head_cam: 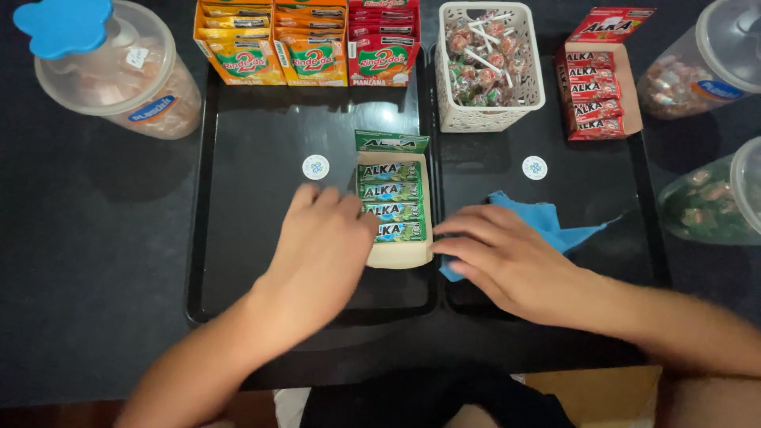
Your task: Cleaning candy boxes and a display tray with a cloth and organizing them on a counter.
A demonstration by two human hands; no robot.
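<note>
My left hand (325,246) lies flat, palm down and fingers loosely spread, on the left black tray (238,238), its fingertips against the left side of the small cardboard box of green candy packs (394,208); it clasps nothing, only presses at the box's edge. My right hand (507,257) reaches in from the right, fingers stretched out and relaxed, tips touching the box's lower right corner, the palm resting on a crumpled blue cloth (547,222) that lies on the right black tray (618,190). Both forearms come in low from the near edge of the dark table (87,261).

The box sits between my hands, near the right rim of the left tray, just beside the seam where the two trays meet. The left tray has bare room to the left of my hand and beyond the box; the right tray has bare room past the cloth.

Farther off, at the left tray's far edge, stand rows of orange, green and red drink-powder sachets (309,47). On the right tray stand a white slotted basket of lollipops (491,67) and a red box of candy packs (598,87). Clear plastic jars of sweets lie at the table's corners: one with a blue lid (111,67) at far left, two (705,63) at right.
</note>
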